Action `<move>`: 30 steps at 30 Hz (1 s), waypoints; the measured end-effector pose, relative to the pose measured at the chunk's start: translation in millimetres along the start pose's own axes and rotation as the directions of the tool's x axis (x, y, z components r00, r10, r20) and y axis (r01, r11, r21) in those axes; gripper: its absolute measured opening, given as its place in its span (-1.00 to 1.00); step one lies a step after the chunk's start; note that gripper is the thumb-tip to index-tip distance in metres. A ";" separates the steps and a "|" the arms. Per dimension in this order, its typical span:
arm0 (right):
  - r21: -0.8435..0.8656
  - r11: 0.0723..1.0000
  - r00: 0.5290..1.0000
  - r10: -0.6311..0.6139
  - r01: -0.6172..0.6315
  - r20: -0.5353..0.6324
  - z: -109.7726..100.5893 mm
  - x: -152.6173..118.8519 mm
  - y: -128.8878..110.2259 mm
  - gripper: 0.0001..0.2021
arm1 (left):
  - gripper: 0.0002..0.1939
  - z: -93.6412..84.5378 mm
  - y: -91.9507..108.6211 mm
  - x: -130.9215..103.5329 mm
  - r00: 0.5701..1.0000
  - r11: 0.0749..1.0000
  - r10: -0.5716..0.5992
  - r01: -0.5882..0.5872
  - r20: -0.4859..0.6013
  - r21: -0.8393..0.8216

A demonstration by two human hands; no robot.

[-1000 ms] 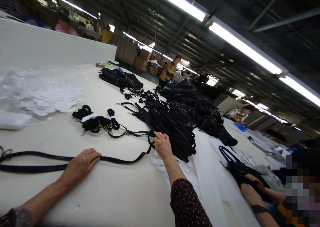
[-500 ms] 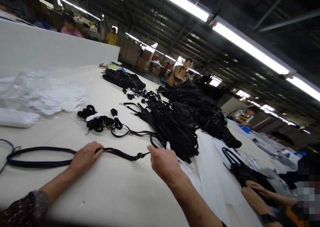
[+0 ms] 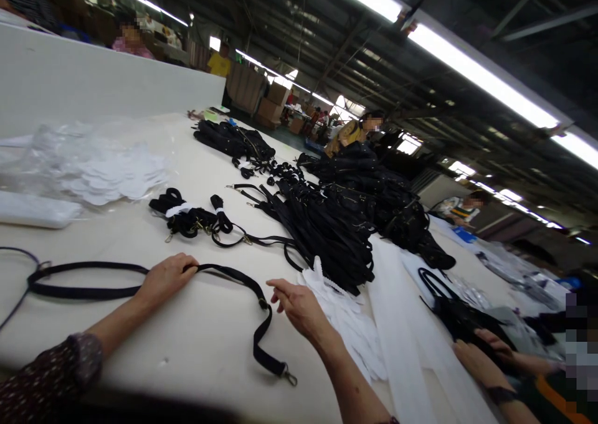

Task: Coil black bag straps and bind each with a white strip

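A long black strap (image 3: 233, 273) lies across the white table in front of me. My left hand (image 3: 169, 277) is closed on its middle, and a loop of it stretches out to the left. My right hand (image 3: 299, 304) is off the strap, fingers partly spread, just right of the brass-coloured slider (image 3: 263, 302). From there the strap's end bends toward me and finishes in a metal snap hook (image 3: 290, 378) on the tabletop. Beyond my hands lie tied strap bundles (image 3: 187, 220) and a big heap of loose black straps (image 3: 322, 237). White slips (image 3: 346, 324) lie beside my right wrist.
On the left are a clear plastic bag of white pieces (image 3: 116, 172) and a white partition (image 3: 107, 78). Black bags (image 3: 374, 190) are piled at the back. Long white sheets (image 3: 402, 337) run along the right, where a co-worker's hands (image 3: 481, 355) touch a black bag.
My right hand has let go of the strap's end, and its fingers have spread. That end with its hook now lies bent toward me. My left hand keeps its hold.
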State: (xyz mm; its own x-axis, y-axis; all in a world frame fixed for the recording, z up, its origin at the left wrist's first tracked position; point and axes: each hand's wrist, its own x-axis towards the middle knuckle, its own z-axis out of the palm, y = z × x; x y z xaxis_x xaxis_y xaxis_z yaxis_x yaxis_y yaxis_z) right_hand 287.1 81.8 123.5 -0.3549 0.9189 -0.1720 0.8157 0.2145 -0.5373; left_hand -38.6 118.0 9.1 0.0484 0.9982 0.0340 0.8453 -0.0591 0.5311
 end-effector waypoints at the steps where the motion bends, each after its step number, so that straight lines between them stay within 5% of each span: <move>1: -0.114 0.993 1.000 -0.025 0.023 -0.016 -5.2 2.0 2.6 -0.62 | -0.69 0.4 0.2 -0.3 1.000 1.000 0.002 -0.002 0.003 0.003; 6: -0.465 0.883 0.997 -0.073 0.058 -0.013 13.2 11.1 5.3 -0.73 | -0.69 2.0 -0.6 0.6 1.000 1.000 0.013 -0.013 0.009 0.018; 11: -0.369 0.922 0.990 0.086 -0.121 -0.110 51.9 20.4 6.4 -0.74 | -0.69 2.0 -1.5 1.3 1.000 0.999 0.024 -0.025 0.018 0.028; 14: 0.033 0.986 0.986 0.163 -0.162 -0.036 56.4 27.8 11.0 -0.63 | -0.69 2.0 -2.4 1.4 1.000 0.999 0.025 -0.026 0.017 0.029; 17: 0.646 0.748 0.982 0.188 -0.152 0.014 59.2 33.4 16.3 -0.57 | -0.69 2.5 -3.7 1.4 1.000 1.000 0.020 -0.020 0.013 0.024; 19: 0.737 0.665 0.976 0.214 -0.117 -0.038 65.2 33.8 20.9 -0.57 | -0.69 2.9 -4.4 1.2 1.000 1.000 0.019 -0.019 0.010 0.019; 22: 0.594 0.792 0.968 0.238 -0.145 -0.081 75.2 28.8 28.9 -0.69 | -0.69 3.5 -5.0 0.7 1.000 1.000 0.025 -0.025 0.006 0.013; 25: 0.109 0.990 0.971 0.109 -0.087 -0.215 75.6 20.3 33.9 -0.70 | -0.69 4.5 -5.9 0.5 1.000 1.000 0.027 -0.027 0.000 0.014; 27: -0.264 0.964 0.972 -0.055 -0.007 -0.228 68.7 13.5 34.2 -0.62 | -0.69 5.5 -6.8 0.6 1.000 1.000 0.027 -0.027 -0.001 0.013; 30: -0.504 0.830 0.944 -0.319 0.237 -0.081 52.0 0.7 30.5 -0.54 | -0.70 7.1 -8.4 1.0 0.999 0.999 0.038 -0.038 0.001 0.005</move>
State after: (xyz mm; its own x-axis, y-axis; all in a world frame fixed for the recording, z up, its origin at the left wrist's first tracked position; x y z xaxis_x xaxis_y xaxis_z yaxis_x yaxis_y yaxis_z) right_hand 288.0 71.7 64.0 -0.5581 0.8263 0.0762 0.8236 0.5628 -0.0703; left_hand -41.9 119.6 -1.3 0.0810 0.9953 0.0535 0.8456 -0.0971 0.5249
